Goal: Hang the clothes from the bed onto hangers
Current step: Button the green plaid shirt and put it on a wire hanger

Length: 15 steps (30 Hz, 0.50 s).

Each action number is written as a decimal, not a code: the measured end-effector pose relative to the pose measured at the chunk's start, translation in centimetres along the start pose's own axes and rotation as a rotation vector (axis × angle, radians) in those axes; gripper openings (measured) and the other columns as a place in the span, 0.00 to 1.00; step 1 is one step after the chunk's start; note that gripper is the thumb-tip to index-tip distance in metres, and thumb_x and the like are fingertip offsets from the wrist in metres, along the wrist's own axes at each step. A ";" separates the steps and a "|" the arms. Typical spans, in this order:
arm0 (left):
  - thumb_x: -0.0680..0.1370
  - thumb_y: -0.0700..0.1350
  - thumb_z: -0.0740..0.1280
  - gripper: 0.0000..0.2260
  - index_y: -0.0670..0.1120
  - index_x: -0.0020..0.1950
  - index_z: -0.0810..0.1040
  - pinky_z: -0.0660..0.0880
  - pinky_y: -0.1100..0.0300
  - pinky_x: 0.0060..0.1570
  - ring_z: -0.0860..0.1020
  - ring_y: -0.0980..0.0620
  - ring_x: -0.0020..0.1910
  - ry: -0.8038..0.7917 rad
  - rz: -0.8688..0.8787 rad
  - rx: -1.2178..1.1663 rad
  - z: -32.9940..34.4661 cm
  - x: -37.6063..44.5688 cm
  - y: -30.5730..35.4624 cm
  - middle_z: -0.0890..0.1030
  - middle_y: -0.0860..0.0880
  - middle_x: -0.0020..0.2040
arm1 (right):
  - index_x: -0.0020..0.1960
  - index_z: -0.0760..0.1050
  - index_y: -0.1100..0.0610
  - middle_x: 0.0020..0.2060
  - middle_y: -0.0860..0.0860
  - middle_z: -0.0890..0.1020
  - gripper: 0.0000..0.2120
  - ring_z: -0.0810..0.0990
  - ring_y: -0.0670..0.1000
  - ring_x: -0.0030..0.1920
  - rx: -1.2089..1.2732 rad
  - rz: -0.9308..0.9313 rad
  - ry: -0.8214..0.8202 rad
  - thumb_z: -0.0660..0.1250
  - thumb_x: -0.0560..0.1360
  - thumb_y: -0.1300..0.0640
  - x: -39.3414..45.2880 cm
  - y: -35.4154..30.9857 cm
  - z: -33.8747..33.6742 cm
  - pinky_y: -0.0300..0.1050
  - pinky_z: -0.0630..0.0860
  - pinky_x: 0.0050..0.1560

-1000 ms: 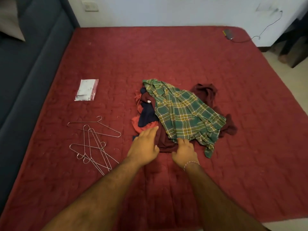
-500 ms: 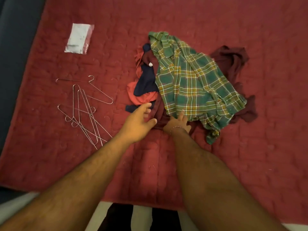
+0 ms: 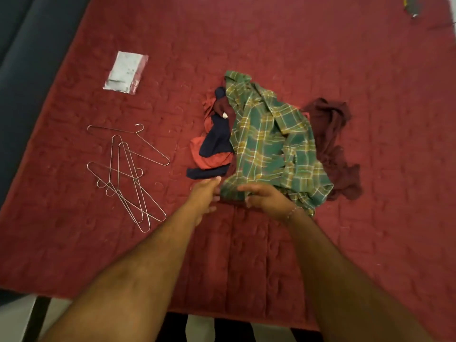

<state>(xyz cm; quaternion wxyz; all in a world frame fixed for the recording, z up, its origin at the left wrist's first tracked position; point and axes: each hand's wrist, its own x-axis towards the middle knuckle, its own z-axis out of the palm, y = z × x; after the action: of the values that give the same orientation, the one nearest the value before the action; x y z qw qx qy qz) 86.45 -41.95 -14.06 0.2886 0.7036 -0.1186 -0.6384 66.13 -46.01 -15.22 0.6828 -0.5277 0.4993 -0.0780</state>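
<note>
A green plaid shirt [image 3: 271,144] lies crumpled on top of a pile in the middle of the red quilted bed [image 3: 246,255]. Under it on the left is a red and navy garment [image 3: 213,146]; a maroon garment [image 3: 330,134] sticks out on the right. My left hand [image 3: 204,193] pinches the shirt's near left corner. My right hand [image 3: 267,198] grips the near hem beside it, thumb on top of the cloth. Several wire hangers [image 3: 128,174] lie tangled on the bed, left of the pile.
A white packet [image 3: 125,71] lies on the bed beyond the hangers. A dark blue padded surface [image 3: 24,70] runs along the bed's left side. A small object with a cable [image 3: 414,8] sits at the far right corner. The bed's near edge [image 3: 222,314] is below my forearms.
My head has tilted down and closer over the pile. Both hands have taken hold of the plaid shirt's near hem, which is now bunched and drawn toward me.
</note>
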 end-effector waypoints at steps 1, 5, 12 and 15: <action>0.84 0.57 0.64 0.11 0.51 0.54 0.81 0.76 0.56 0.43 0.81 0.49 0.45 -0.057 -0.033 -0.106 0.1 -0.3 1.1 0.84 0.48 0.50 | 0.61 0.81 0.57 0.46 0.58 0.82 0.15 0.79 0.50 0.40 0.019 0.005 -0.071 0.67 0.78 0.70 -1.3 -1.1 0.7 0.45 0.75 0.48; 0.82 0.41 0.69 0.02 0.45 0.49 0.80 0.78 0.52 0.43 0.80 0.47 0.39 -0.137 0.089 -0.069 1.8 -1.6 4.6 0.83 0.43 0.44 | 0.57 0.85 0.54 0.49 0.58 0.84 0.13 0.81 0.50 0.42 -0.015 0.041 -0.226 0.68 0.79 0.67 -5.7 -3.7 4.1 0.40 0.77 0.47; 0.79 0.29 0.67 0.14 0.43 0.60 0.84 0.76 0.64 0.46 0.82 0.59 0.45 -0.462 0.600 0.319 -1.8 -6.1 7.0 0.85 0.50 0.49 | 0.52 0.82 0.52 0.47 0.50 0.84 0.06 0.81 0.51 0.50 0.486 0.151 0.570 0.67 0.80 0.52 -5.6 -8.8 5.6 0.47 0.77 0.48; 0.78 0.26 0.63 0.18 0.43 0.57 0.85 0.77 0.66 0.43 0.82 0.59 0.43 -0.738 0.502 0.408 -5.0 -7.9 6.0 0.86 0.49 0.46 | 0.66 0.77 0.52 0.54 0.56 0.84 0.23 0.83 0.60 0.53 0.561 0.286 0.442 0.71 0.73 0.48 -3.6 -10.4 6.9 0.63 0.80 0.53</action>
<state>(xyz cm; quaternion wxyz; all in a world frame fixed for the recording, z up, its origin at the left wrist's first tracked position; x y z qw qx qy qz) 91.31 -41.30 -4.10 0.2288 0.4225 -0.5015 -0.7195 73.99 -43.74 -5.12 0.6806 -0.2156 0.6622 -0.2275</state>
